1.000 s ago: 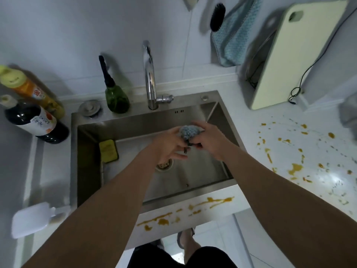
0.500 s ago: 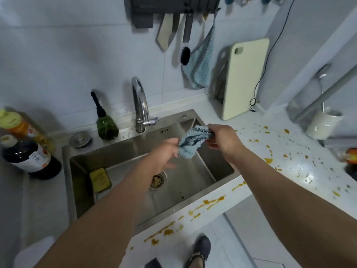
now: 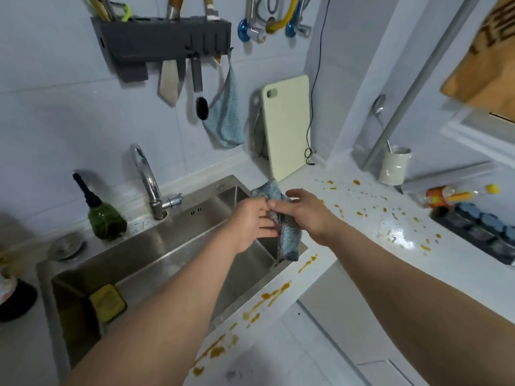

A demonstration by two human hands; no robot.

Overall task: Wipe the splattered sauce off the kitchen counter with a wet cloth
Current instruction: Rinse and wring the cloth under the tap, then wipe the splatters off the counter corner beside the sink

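Both hands hold a blue cloth (image 3: pixel 289 235) over the sink's (image 3: pixel 178 246) right edge: the right hand (image 3: pixel 302 211) pinches its top, the left hand (image 3: pixel 250 224) grips its side. Orange sauce (image 3: pixel 362 214) speckles the white counter (image 3: pixel 418 260) right of the hands and streaks the front ledge below them. A cutting board (image 3: pixel 287 140) leans on the tiled wall beyond.

a home kitchen, probably: steel sink (image 3: pixel 167 246), tap (image 3: pixel 147 179), wall knife rack (image 3: pixel 164 40)
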